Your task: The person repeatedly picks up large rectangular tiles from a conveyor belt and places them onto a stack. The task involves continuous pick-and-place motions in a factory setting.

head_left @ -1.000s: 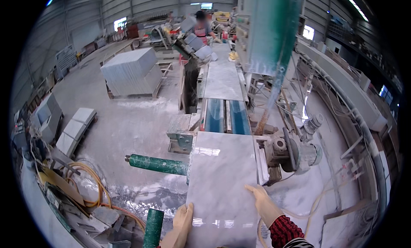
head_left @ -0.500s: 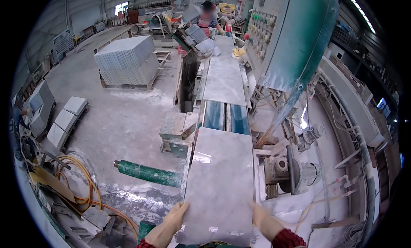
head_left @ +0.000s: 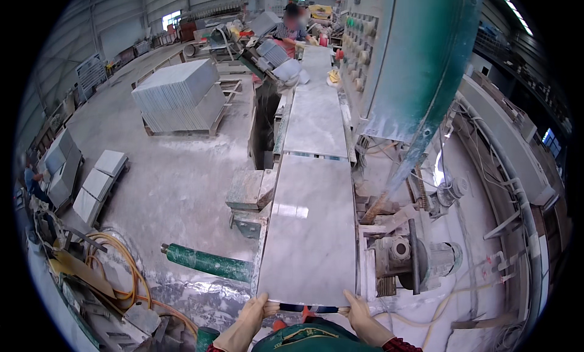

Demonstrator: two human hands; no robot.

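A long polished grey-white stone slab point(head_left: 309, 236) lies flat on the conveyor right in front of me. My left hand point(head_left: 252, 314) is closed on its near left corner, thumb on top and fingers underneath. At the near right corner my right hand point(head_left: 359, 315) grips the slab in the same manner. Only a thin gap parts its far edge from a second stone slab point(head_left: 316, 124) ahead. A little of the dark conveyor belt point(head_left: 307, 308) shows below the near edge, between my hands.
Beside the line on the right stand a tall green-and-white control cabinet point(head_left: 420, 66) and a motor point(head_left: 398, 251). A green roller point(head_left: 210, 261) sticks out at the left. Pallets hold stacked slabs point(head_left: 179, 96). Yellow hoses point(head_left: 131, 264) lie at lower left. A co-worker point(head_left: 291, 33) stands at the far end.
The near slab has moved forward and covers the blue belt gap that showed before the second slab. My hands have shifted from its side edges to its near corners.
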